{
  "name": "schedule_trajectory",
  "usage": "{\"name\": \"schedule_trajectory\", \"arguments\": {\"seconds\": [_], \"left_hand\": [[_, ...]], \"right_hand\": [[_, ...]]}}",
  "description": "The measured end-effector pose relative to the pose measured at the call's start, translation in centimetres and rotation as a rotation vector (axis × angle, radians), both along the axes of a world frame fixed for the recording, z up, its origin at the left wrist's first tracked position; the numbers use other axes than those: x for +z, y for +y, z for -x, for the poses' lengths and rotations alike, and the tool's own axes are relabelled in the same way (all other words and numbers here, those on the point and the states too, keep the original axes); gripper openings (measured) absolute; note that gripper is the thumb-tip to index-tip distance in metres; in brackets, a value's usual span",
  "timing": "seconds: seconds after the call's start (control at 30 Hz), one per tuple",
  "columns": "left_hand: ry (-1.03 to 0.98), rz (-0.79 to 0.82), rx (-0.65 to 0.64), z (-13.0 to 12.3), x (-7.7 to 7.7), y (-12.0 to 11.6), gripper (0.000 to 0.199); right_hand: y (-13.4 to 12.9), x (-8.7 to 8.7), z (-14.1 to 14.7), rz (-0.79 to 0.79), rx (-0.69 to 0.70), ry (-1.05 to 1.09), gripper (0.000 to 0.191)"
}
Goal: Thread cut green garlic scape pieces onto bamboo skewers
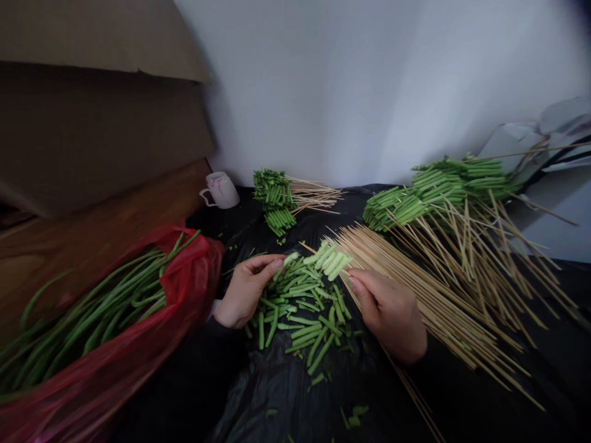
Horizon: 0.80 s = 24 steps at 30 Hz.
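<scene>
My right hand (390, 314) is closed on a bamboo skewer that carries a row of pale green bean pieces (330, 259) near its tip. Between thumb and forefinger, my left hand (250, 289) pinches a single green bean piece (290, 258), just left of the skewer's pointed end and apart from it. Below both hands lies a loose pile of cut green bean pieces (307, 326) on black plastic sheeting (272, 394). Beside my right hand, a thick bundle of bare bamboo skewers (443, 304) slants down to the right.
Filled bean skewers lie in a small stack (274, 197) at the back and a larger stack (443, 187) at the right. A red plastic bag (194, 271) of long beans (106, 301) is on the left. A white mug (221, 191) stands by the wall, near a cardboard box (106, 135).
</scene>
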<state>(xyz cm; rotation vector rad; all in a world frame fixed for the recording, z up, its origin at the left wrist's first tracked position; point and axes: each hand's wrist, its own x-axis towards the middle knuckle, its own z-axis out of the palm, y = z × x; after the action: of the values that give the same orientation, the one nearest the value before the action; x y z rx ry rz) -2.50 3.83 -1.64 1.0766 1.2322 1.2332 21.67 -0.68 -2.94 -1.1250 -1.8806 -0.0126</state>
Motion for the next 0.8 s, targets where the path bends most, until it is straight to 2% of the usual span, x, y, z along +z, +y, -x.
{"name": "schedule_trajectory", "arguments": {"seconds": [0.2, 0.5, 0.8], "left_hand": [[-0.208, 0.064, 0.001, 0.0, 0.5, -0.2, 0.031], [-0.255, 0.069, -0.031, -0.5, 0.4, -0.4, 0.027], [-0.274, 0.072, -0.048, -0.8, 0.7, -0.6, 0.024]], "right_hand": [[-0.3, -0.3, 0.6, 0.042, 0.048, -0.068, 0.023], [-0.5, -1.1, 0.8, 0.139, 0.067, -0.155, 0.026], [-0.5, -1.1, 0.8, 0.154, 0.066, -0.131, 0.026]]}}
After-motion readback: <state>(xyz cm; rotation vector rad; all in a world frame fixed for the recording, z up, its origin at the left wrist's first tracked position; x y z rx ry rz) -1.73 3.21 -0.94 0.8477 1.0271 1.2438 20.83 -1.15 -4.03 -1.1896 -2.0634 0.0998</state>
